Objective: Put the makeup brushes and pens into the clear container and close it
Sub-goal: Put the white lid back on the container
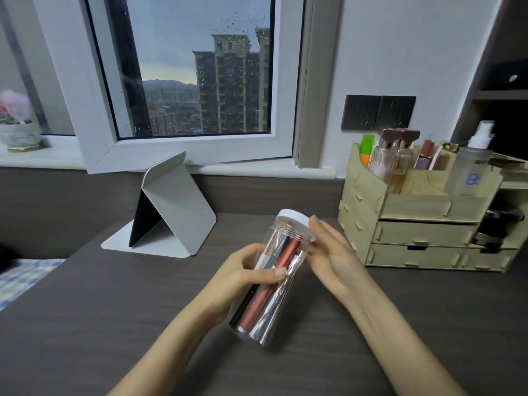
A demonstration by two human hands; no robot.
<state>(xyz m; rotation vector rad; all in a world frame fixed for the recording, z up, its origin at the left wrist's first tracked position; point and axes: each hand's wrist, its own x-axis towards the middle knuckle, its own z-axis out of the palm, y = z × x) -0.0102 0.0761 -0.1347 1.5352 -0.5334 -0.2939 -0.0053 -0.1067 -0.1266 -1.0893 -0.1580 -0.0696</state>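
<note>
A clear cylindrical container [271, 318] is held tilted above the dark desk, its top leaning away from me. A white lid [294, 218] sits on its top end. Inside lie several makeup brushes and pens [273, 277], among them a red handle, silver ones and a black one. My left hand [243, 278] is wrapped around the container's middle, thumb across the front. My right hand [331, 254] rests against the lid and the container's upper right side, fingers extended along the lid's edge.
A wooden desk organiser [414, 221] with drawers and bottles stands at the right. A folded grey tablet stand [171, 210] sits at the back left by the window sill. A wall socket [378, 112] is above the organiser. A bed edge [20, 278] lies far left.
</note>
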